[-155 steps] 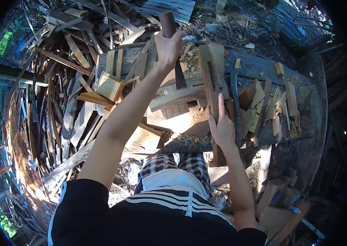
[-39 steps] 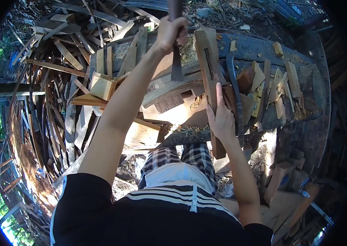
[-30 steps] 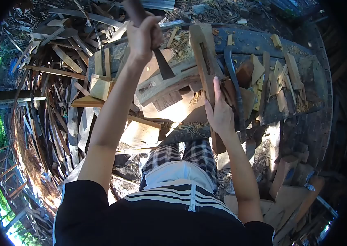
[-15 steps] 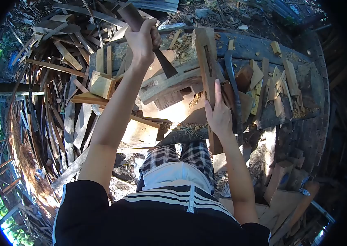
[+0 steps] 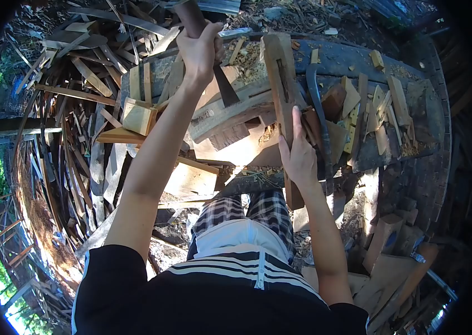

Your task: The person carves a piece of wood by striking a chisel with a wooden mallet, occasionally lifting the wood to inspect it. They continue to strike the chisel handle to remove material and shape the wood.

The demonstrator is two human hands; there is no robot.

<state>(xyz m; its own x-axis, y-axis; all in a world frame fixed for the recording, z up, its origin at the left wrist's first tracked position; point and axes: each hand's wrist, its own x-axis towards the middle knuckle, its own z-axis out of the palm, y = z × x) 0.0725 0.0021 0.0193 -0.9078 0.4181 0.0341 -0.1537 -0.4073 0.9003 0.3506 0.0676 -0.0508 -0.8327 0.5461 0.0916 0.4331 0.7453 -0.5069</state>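
A person seated at a rough outdoor worktop raises a short-handled hatchet in the left hand, fist wrapped tight around the dark handle, the blade hanging just over a pale wooden block. The right hand lies flat with fingers spread on a long slotted timber piece, pinning it lengthwise across the worktop's near edge, its lower end jutting out over the person's checked trousers. The piece carries a narrow dark slot along its upper half, and its faces look squared rather than raw, which suggests the shaping is well under way; pale chips and shavings heaped just beside its top end point the same way. With the hatchet lifted clear of the wood and not touching it, trimming seems unfinished, though which face remains to be dressed cannot be told from this angle. A curved dark metal bar lies just to the right of the piece, and a scatter of small offcuts covers the worktop's right side. To the left, a great pile of split planks and strips spreads over the ground, with a small box-like block resting near the worktop's corner
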